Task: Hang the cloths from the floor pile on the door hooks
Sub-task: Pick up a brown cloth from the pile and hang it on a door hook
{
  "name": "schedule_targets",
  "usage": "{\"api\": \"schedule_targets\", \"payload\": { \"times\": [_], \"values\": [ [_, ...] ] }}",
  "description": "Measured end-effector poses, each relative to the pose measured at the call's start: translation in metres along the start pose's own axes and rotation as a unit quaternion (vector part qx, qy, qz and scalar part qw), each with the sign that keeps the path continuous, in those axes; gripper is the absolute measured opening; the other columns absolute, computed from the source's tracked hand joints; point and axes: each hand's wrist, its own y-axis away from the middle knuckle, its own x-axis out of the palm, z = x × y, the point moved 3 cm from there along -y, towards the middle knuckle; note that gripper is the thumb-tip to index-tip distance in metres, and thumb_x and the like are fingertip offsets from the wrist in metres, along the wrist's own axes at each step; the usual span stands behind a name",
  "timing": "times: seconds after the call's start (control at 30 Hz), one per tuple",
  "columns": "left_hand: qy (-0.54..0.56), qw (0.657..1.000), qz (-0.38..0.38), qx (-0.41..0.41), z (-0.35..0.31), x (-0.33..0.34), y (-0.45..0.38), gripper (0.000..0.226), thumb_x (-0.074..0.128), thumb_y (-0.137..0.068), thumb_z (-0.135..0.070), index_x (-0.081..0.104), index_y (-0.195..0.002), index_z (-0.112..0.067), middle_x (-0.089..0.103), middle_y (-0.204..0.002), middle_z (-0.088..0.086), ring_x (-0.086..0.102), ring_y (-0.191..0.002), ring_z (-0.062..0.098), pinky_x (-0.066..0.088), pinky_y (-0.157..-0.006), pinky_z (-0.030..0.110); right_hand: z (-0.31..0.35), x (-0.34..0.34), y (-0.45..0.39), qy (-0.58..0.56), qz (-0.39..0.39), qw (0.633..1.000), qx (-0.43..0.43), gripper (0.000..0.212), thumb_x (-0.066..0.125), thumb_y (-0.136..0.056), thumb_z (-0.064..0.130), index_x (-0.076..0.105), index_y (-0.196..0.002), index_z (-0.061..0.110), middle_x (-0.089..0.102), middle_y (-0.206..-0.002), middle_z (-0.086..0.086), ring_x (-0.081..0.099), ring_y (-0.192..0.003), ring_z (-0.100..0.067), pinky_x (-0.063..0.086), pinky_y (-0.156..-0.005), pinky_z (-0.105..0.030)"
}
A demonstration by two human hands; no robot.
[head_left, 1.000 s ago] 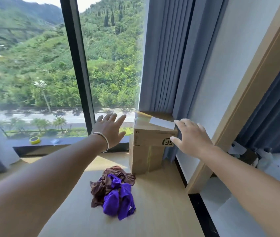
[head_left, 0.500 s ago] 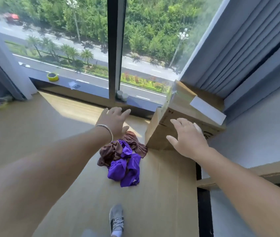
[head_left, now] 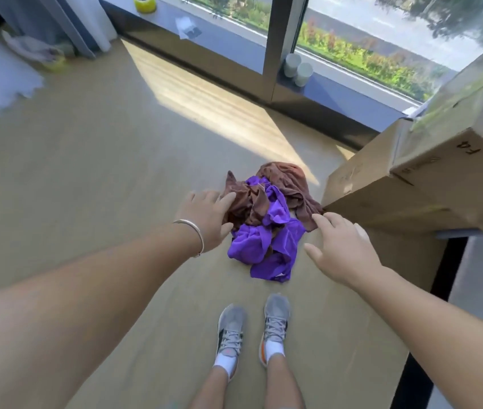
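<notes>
- On the floor (head_left: 86,178), just ahead of the person's grey shoes (head_left: 253,332), lies the pile of cloths (head_left: 267,222): a brown cloth (head_left: 286,180) at the far side, tangled with a purple cloth (head_left: 259,246) that spills toward the feet.
- Both look soft, light and limp, so they should bunch easily in the fingers; being twisted together, lifting one will likely drag the other along (a shake may be needed to part them).
- A raised fold or a loose edge seems the best place to pinch, such as the purple hem nearest the shoes.
- Left hand (head_left: 207,216) reaches to the pile's left edge, fingers spread and fairly straight, tips at or just over the brown cloth; it grips nothing.
- Right hand (head_left: 337,246) hovers by the pile's right side, fingers loosely extended, holding nothing.
- A cardboard box (head_left: 411,184) stands just beside the pile on the right, crowding that hand's approach.
- Farther off sit a window sill (head_left: 234,45) with a yellow tape roll (head_left: 145,2) and two small cylinders (head_left: 298,69), and a curtain (head_left: 57,22) at the left.
- No door hooks are in view.
</notes>
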Motion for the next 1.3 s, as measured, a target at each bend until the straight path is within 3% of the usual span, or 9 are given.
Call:
{"api": "schedule_targets", "payload": {
  "times": [0.4,0.53,0.73,0.83,0.93,1.03,1.13,1.2,1.3],
  "values": [
    [0.035,0.999,0.017,-0.022,0.012,0.193,-0.168,0.068,0.044,-0.092,-0.050,0.019,-0.150,-0.025,0.037,-0.146,0.006,0.032,-0.135,0.025,0.026,-0.108,0.038,-0.027,0.160,-0.208,0.010,0.027,0.997,-0.066,0.066,0.047,-0.089,0.060,0.039,-0.138,0.017,0.043,-0.140,-0.003,0.041,-0.130,-0.024,0.033,-0.108,-0.042],
    [0.037,0.999,0.022,-0.020,0.020,0.251,-0.228,0.067,0.045,-0.093,-0.047,0.019,-0.150,-0.024,0.035,-0.148,0.006,0.034,-0.135,0.027,0.029,-0.108,0.039,-0.022,0.209,-0.263,-0.002,0.021,0.996,-0.087,0.072,0.047,-0.088,0.061,0.037,-0.142,0.015,0.041,-0.144,-0.003,0.038,-0.133,-0.024,0.033,-0.108,-0.043],
    [0.077,0.995,-0.028,0.052,0.015,0.298,-0.299,0.059,0.048,-0.094,-0.027,0.026,-0.149,-0.019,0.042,-0.142,0.008,0.042,-0.127,0.030,0.036,-0.099,0.040,-0.007,0.265,-0.322,-0.047,-0.005,0.997,-0.068,0.061,0.050,-0.084,0.064,0.050,-0.116,0.013,0.050,-0.125,-0.005,0.046,-0.120,-0.026,0.038,-0.101,-0.045],
    [0.088,0.994,-0.020,0.056,0.010,0.312,-0.326,0.057,0.045,-0.095,-0.021,0.024,-0.149,-0.020,0.039,-0.145,0.006,0.040,-0.129,0.030,0.039,-0.100,0.043,-0.001,0.289,-0.337,-0.047,-0.020,0.997,-0.061,0.065,0.053,-0.080,0.069,0.051,-0.113,0.012,0.051,-0.119,-0.004,0.045,-0.118,-0.024,0.036,-0.103,-0.044],
    [0.120,0.989,-0.019,0.083,0.002,0.321,-0.347,0.044,0.048,-0.093,-0.020,0.042,-0.137,-0.018,0.047,-0.137,0.004,0.046,-0.122,0.028,0.040,-0.092,0.035,0.003,0.309,-0.347,-0.010,-0.029,0.998,-0.059,0.075,0.053,-0.074,0.075,0.051,-0.114,0.012,0.051,-0.118,-0.002,0.043,-0.120,-0.023,0.034,-0.106,-0.044],
    [0.101,0.987,-0.056,0.110,-0.003,0.321,-0.354,0.022,0.052,-0.087,-0.017,0.060,-0.108,-0.016,0.056,-0.118,0.003,0.054,-0.106,0.027,0.035,-0.075,0.031,0.003,0.312,-0.354,-0.081,-0.075,0.992,-0.060,0.049,0.064,-0.077,0.059,0.053,-0.093,0.013,0.056,-0.104,-0.003,0.051,-0.104,-0.025,0.042,-0.091,-0.040],
    [0.101,0.988,-0.063,0.100,0.005,0.309,-0.338,0.027,0.051,-0.086,-0.021,0.061,-0.112,-0.021,0.060,-0.103,0.002,0.057,-0.098,0.029,0.037,-0.071,0.032,0.001,0.302,-0.349,-0.242,-0.062,0.967,-0.041,0.022,0.067,-0.079,0.029,0.052,-0.077,0.013,0.059,-0.086,-0.003,0.056,-0.087,-0.028,0.046,-0.075,-0.039],
    [0.117,0.987,-0.074,0.084,0.016,0.294,-0.320,0.021,0.050,-0.086,-0.021,0.058,-0.105,-0.018,0.060,-0.090,0.005,0.057,-0.091,0.033,0.035,-0.064,0.033,0.001,0.289,-0.337,-0.266,-0.065,0.961,-0.041,0.011,0.063,-0.076,0.019,0.053,-0.076,0.014,0.062,-0.079,-0.004,0.057,-0.082,-0.029,0.047,-0.072,-0.040],
    [0.139,0.983,-0.097,0.069,0.033,0.262,-0.285,0.019,0.053,-0.088,-0.023,0.057,-0.106,-0.019,0.063,-0.093,0.010,0.057,-0.089,0.034,0.039,-0.067,0.035,0.001,0.255,-0.312,-0.248,-0.088,0.964,-0.039,0.009,0.059,-0.073,0.014,0.053,-0.079,0.016,0.062,-0.077,-0.005,0.056,-0.082,-0.032,0.048,-0.071,-0.041]
  ]
}}
